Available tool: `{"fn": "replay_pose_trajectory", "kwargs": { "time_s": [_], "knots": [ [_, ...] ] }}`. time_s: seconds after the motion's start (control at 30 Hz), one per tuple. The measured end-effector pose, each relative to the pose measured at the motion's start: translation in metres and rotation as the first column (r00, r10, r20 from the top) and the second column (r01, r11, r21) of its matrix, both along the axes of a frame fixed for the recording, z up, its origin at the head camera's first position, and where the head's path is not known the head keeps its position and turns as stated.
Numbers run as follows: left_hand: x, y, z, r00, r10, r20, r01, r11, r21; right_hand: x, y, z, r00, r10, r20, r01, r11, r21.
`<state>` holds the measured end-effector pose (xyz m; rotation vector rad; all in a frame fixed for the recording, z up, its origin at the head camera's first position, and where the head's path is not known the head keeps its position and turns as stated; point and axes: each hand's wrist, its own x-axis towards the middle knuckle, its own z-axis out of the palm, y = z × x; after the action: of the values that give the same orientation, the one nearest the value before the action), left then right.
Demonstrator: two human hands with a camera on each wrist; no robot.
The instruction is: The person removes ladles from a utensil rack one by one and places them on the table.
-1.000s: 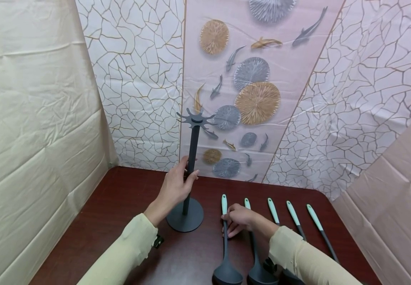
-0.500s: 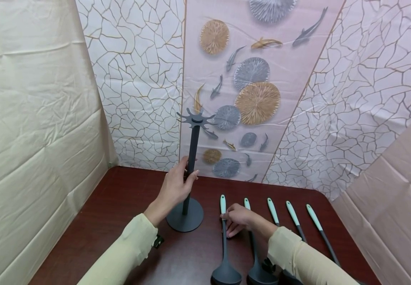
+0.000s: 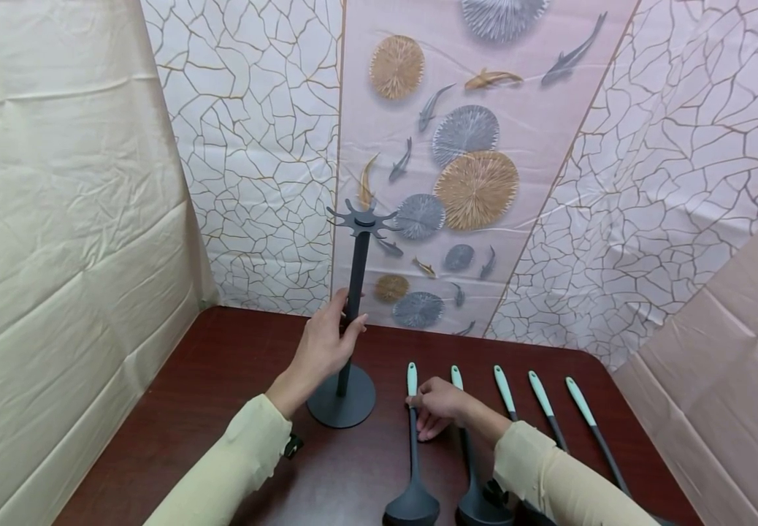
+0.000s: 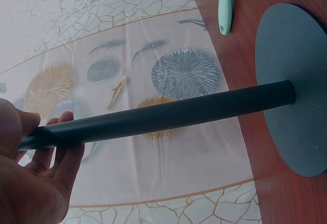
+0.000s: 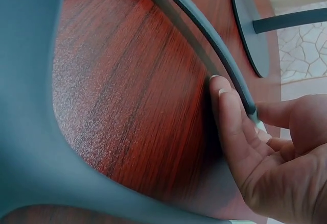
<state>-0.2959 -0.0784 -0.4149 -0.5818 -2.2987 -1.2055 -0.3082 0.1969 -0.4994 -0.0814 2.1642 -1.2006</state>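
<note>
My left hand [image 3: 318,342] grips the upright pole of a dark grey utensil stand [image 3: 356,274], thumb on one side and fingers behind. The stand has a round flat base [image 3: 326,413] on the table and a ring of hooks [image 3: 364,219] at its top. In the left wrist view, the fingers [image 4: 71,165] wrap the pole [image 4: 173,113]. To the right of the stand, my right hand [image 3: 443,403] pinches a ladle [image 3: 415,456] where its mint handle meets the dark shaft. The ladle's bowl points toward me. In the right wrist view, thumb and fingers [image 5: 232,117] hold that shaft [image 5: 214,43].
A second dark utensil [image 3: 477,504] lies just right of the ladle, partly under my right forearm. Several more with mint handles [image 3: 540,394] lie in a row farther right, their lower ends partly hidden by my sleeve. Patterned cloth [image 3: 254,146] hangs behind the table [image 3: 241,387].
The ladle has shifted slightly: its bowl has swung a little left and its handle end has come slightly nearer me. My left hand and the stand stay put.
</note>
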Motion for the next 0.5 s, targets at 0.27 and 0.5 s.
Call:
{"fn": "replay_pose_trajectory", "kwargs": {
  "time_s": [0.27,0.5],
  "knots": [
    [-0.0008,0.0005,-0.0008,1.0,0.009,-0.004,-0.009,1.0,0.005,0.0011,0.0049,-0.0014,1.0,0.0,-0.026,0.0,1.0,0.007],
    [-0.0011,0.0012,-0.001,1.0,0.006,-0.006,-0.006,1.0,0.005,0.0017,0.006,-0.0036,0.999,-0.011,-0.031,0.011,1.0,0.008]
  ]
}}
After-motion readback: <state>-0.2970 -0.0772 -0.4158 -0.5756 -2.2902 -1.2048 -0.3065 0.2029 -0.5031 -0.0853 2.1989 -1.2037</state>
